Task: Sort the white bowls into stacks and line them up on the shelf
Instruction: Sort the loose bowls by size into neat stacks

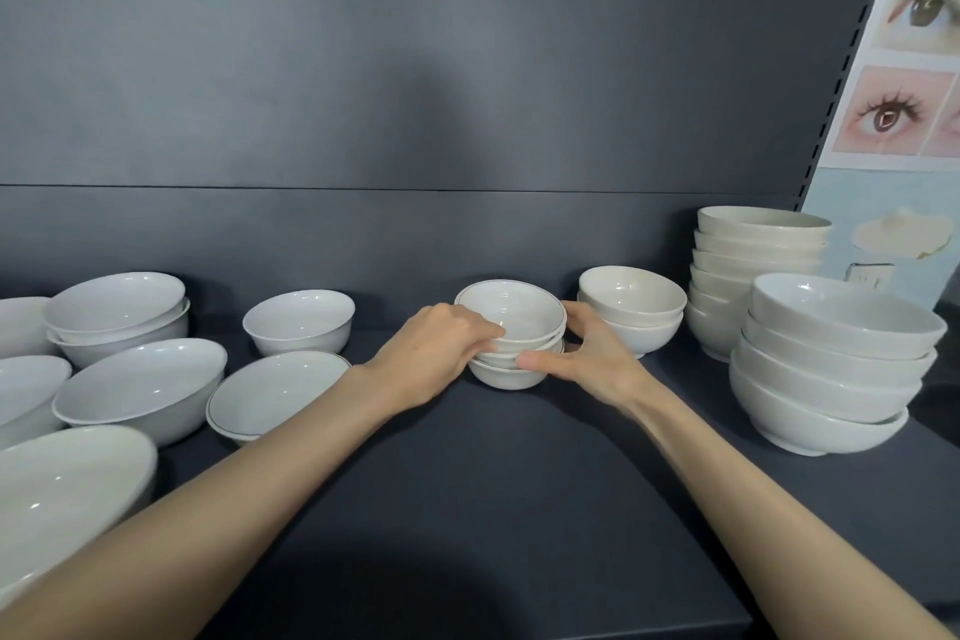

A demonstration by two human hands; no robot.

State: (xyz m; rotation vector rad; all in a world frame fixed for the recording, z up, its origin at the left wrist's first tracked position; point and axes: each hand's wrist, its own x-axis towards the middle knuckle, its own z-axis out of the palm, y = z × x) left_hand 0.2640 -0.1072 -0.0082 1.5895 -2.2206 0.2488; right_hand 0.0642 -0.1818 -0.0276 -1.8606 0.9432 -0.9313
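— Stack of small white ceramic bowls with thin dark rims [511, 314] sat midway along the dark grey shelf [467, 483].
— And the grips?
— Both clamped on its sides: left grip [436, 353], right grip [592, 359].

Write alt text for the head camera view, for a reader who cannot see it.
A left hand and a right hand grip a short stack of small white bowls from both sides on a dark shelf. Taller bowl stacks stand to its right; loose bowls lie scattered to its left.
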